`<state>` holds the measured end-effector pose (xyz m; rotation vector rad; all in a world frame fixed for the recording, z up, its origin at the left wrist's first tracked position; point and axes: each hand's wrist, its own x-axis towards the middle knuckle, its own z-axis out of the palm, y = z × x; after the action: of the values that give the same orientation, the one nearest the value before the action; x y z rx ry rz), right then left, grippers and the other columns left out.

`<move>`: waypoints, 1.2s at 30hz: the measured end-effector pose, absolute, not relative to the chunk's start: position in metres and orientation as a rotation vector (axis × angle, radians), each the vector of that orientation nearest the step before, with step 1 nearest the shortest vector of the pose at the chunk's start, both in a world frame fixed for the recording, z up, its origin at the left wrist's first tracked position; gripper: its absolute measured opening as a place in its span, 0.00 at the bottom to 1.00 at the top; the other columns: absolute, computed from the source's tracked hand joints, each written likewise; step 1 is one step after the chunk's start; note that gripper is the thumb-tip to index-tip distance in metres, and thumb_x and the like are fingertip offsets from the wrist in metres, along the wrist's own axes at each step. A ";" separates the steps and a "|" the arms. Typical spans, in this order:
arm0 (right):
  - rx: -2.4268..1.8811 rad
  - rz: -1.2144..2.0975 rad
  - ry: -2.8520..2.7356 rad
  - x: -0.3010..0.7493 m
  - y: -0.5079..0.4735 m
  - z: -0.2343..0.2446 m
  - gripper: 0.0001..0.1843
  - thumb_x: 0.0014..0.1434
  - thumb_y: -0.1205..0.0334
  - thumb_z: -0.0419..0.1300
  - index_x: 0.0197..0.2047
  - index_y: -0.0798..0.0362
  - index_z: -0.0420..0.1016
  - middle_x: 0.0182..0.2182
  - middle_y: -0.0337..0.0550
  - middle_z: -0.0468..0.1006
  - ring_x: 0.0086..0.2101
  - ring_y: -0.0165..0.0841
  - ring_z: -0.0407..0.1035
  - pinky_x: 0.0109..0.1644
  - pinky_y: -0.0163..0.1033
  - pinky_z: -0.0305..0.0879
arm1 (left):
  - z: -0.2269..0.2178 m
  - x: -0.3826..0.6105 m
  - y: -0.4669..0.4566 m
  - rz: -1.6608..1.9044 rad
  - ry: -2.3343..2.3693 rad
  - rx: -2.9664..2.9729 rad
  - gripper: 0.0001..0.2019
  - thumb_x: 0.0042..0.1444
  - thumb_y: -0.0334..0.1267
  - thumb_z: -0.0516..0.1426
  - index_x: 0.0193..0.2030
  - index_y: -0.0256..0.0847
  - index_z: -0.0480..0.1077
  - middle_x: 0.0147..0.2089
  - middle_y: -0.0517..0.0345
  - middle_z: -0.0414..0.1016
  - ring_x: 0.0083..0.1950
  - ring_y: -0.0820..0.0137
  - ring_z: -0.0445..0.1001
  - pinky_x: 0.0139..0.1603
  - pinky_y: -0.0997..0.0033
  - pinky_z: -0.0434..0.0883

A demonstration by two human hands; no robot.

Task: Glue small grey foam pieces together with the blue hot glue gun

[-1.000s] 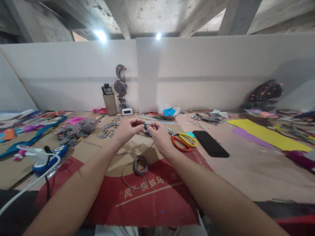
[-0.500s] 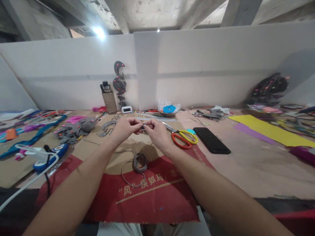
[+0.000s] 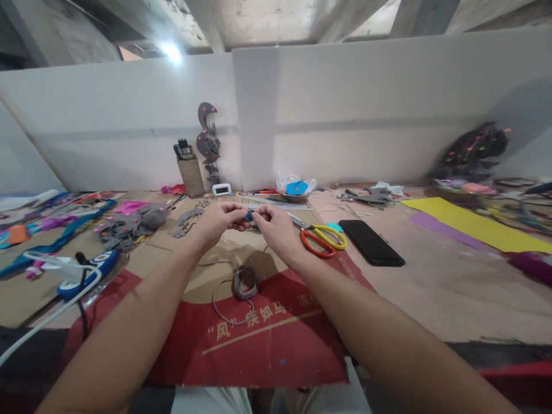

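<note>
Your left hand (image 3: 219, 223) and right hand (image 3: 276, 227) meet fingertip to fingertip above the cardboard (image 3: 254, 362). Grip: both pinching one small blue piece (image 3: 249, 215), thumbs against fingers. That piece sits right between the two sets of fingertips, mostly covered; can't make out its shape.

Grey cord (image 3: 238, 283) lies loosely coiled on the board, nearer you than the grip. Scissors (image 3: 307, 228) just right of the grip, one handle red, one yellow, blades angled toward your right hand. Black phone (image 3: 371, 242) farther right, past the scissors. Yellow sheet (image 3: 470, 224) well right of the grip.

Beyond the grip: a ruler (image 3: 280, 205) lying flat, then a bowl (image 3: 297, 198). Grey cutout (image 3: 188, 218) left of the grip, near your left wrist. Bottle (image 3: 190, 177) farther back on that side, upright near the white wall (image 3: 150, 126).
</note>
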<state>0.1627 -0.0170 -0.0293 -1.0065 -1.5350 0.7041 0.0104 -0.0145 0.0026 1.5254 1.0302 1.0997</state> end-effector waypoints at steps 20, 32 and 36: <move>-1.005 0.591 -1.710 0.164 -0.015 -0.033 0.09 0.54 0.58 0.56 0.35 0.54 0.72 0.24 0.36 0.68 0.25 0.28 0.59 0.31 0.35 0.53 | 0.000 0.004 -0.006 1.260 1.256 1.726 0.07 0.46 0.37 0.60 0.28 0.35 0.72 0.24 0.55 0.74 0.25 0.73 0.73 0.26 0.75 0.69; -0.688 1.327 -1.481 0.180 -0.031 0.006 0.10 0.54 0.55 0.59 0.33 0.54 0.70 0.18 0.29 0.53 0.18 0.21 0.43 0.19 0.30 0.40 | -0.005 -0.050 0.033 1.836 1.543 1.537 0.04 0.46 0.34 0.56 0.26 0.35 0.71 0.19 0.59 0.71 0.20 0.74 0.70 0.21 0.79 0.66; -0.458 1.289 -1.550 0.191 -0.046 0.023 0.12 0.55 0.52 0.60 0.33 0.52 0.72 0.20 0.31 0.59 0.19 0.22 0.50 0.21 0.29 0.48 | -0.004 -0.058 0.039 1.937 1.395 1.236 0.03 0.46 0.32 0.56 0.25 0.36 0.68 0.18 0.62 0.68 0.20 0.76 0.69 0.21 0.79 0.66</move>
<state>0.1908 -0.0460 0.0228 -0.4579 -1.5503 1.2895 -0.0582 0.0385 -0.0043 1.2362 1.3954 1.9369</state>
